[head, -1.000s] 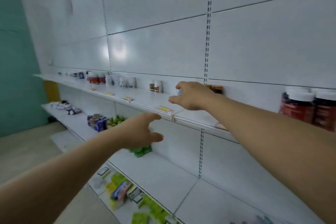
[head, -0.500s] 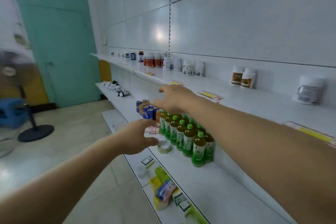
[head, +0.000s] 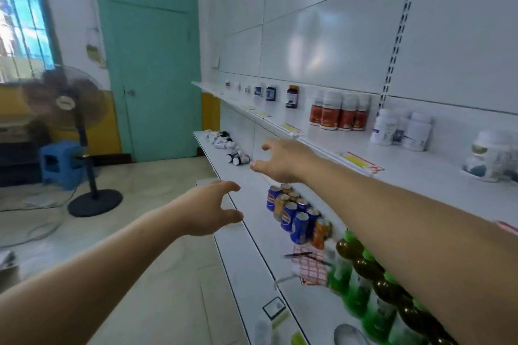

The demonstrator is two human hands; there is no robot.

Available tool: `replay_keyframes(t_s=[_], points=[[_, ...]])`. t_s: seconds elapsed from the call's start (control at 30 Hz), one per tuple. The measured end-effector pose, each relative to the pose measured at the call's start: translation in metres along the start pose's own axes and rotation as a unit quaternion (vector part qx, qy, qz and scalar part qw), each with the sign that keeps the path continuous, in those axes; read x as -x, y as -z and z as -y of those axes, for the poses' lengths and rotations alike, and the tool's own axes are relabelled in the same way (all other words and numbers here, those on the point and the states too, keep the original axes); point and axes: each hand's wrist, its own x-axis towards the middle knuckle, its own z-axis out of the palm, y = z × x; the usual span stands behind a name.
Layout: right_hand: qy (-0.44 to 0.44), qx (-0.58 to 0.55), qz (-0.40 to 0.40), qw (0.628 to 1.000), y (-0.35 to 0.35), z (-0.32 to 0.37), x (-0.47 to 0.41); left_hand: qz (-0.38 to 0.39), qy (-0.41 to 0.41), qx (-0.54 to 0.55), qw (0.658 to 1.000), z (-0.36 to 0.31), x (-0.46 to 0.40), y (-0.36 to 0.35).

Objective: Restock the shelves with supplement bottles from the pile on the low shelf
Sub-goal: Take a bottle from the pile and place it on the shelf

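A pile of small white supplement bottles (head: pixel 224 143) lies on the low shelf (head: pixel 246 185) at its far left end. My right hand (head: pixel 283 161) is stretched out over that shelf, fingers spread and holding nothing, a short way right of the pile. My left hand (head: pixel 210 207) reaches forward near the shelf's front edge, thumb and fingers apart, holding nothing. On the upper shelf (head: pixel 392 159) stand red-labelled bottles (head: pixel 337 112), white bottles (head: pixel 400 129), a dark bottle (head: pixel 292 96) and a large white jar (head: pixel 490 154).
Drink cans (head: pixel 297 213) and green-capped bottles (head: pixel 361 283) stand on the low shelf under my right arm. A standing fan (head: pixel 73 120) and a blue stool (head: pixel 60 162) are on the floor at left, in front of a teal door (head: pixel 151 59).
My view has swung left along the shelving. My right hand has left the bottle on the upper shelf and now reaches, holding nothing, toward the pile. My left hand followed.
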Motion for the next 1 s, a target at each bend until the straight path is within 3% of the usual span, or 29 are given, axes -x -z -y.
replay_keyframes(t_s=[0.33, 0.67, 1.0], points=[[-0.023, -0.050, 0.049, 0.997, -0.101, 0.053, -0.326, 0.022, 0.015, 0.034, 0.999, 0.228, -0.247, 0.043], [-0.081, -0.076, 0.091, 0.990, -0.247, 0.029, -0.619, 0.088, 0.043, 0.068, 0.993, 0.420, -0.509, 0.005], [-0.147, -0.097, 0.110, 0.978, -0.325, 0.022, -0.894, 0.144, 0.039, 0.065, 0.987, 0.603, -0.747, 0.018]])
